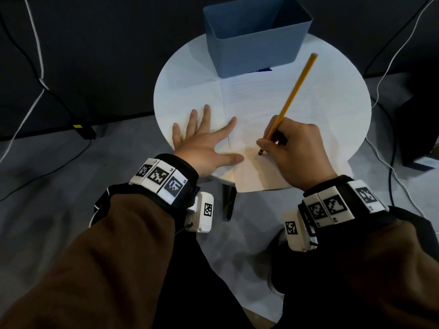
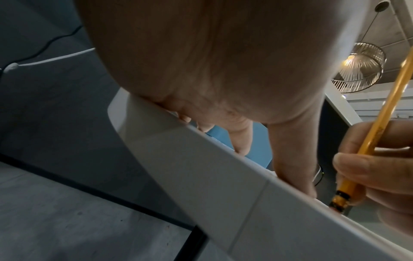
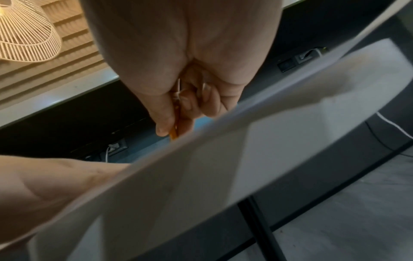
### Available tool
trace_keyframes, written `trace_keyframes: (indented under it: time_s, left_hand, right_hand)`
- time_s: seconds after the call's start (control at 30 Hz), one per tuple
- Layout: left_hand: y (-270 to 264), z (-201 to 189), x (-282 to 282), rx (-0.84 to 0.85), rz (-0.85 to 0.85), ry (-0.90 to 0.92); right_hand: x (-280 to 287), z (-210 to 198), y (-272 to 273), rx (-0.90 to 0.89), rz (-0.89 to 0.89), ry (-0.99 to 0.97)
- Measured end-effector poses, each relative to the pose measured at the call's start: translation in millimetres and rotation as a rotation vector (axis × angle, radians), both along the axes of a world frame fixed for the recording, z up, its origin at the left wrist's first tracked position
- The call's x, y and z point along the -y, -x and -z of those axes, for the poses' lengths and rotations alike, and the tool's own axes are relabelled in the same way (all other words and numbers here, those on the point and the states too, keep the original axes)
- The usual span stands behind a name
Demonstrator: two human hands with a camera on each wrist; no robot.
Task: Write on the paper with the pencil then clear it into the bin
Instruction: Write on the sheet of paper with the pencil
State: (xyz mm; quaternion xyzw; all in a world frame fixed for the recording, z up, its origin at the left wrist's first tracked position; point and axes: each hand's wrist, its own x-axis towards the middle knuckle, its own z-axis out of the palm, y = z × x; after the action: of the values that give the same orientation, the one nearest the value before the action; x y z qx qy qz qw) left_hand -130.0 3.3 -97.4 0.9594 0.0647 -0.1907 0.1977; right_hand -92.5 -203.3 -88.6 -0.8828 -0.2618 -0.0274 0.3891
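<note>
Paper: I see thin white sheet, matt, faintly creased.
Pencil: yellow painted wood, slight gloss.
Bin: blue plastic, matt.
Table: white, smooth, matt.

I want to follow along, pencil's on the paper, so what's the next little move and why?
Probably draw the pencil tip across the paper: the right hand grips it tip-down on the sheet, and the left hand presses flat beside it.

Yellow pencil, white paper, blue bin
</note>
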Motion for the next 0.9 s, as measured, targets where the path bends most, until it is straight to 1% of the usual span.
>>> trace_keyframes:
  time_s: [0.07, 0.17, 0.27, 0.5, 0.6, 0.7, 0.8, 0.9]
  left_hand:
    - [0.3, 0.0, 0.1, 0.005, -0.002, 0.004]
    - [0.5, 0.9, 0.0, 0.012, 0.005, 0.001]
    - [-0.3, 1.0, 0.3, 0.009, 0.011, -0.014]
    - [0.2, 0.2, 0.0, -0.002, -0.005, 0.014]
    - [-0.9, 0.6, -0.9, -0.004, 0.006, -0.003]
    - [-1.9, 1.6, -0.5, -0.011, 0.012, -0.017]
    - [-1.2, 0.6, -0.9, -0.013, 0.004, -0.002]
    - [0.4, 0.8, -1.2, 0.002, -0.013, 0.041]
  right_hand:
    - [2.4, -2.1, 0.3, 0.000, 0.014, -0.017]
    - [-6.3, -1.2, 7.6, -0.001, -0.043, -0.031]
    - [-13.5, 2.6, 10.5, -0.012, -0.082, 0.003]
    - [3.0, -0.9, -1.4, 0.008, 0.026, 0.005]
    - [-5.3, -1.2, 5.9, -0.005, -0.020, -0.030]
    - [-12.4, 2.8, 9.7, -0.015, -0.072, 0.013]
    - [-5.0, 4.0, 3.6, -0.008, -0.019, 0.044]
    - [7.5, 2.1, -3.1, -0.014, 0.070, 0.030]
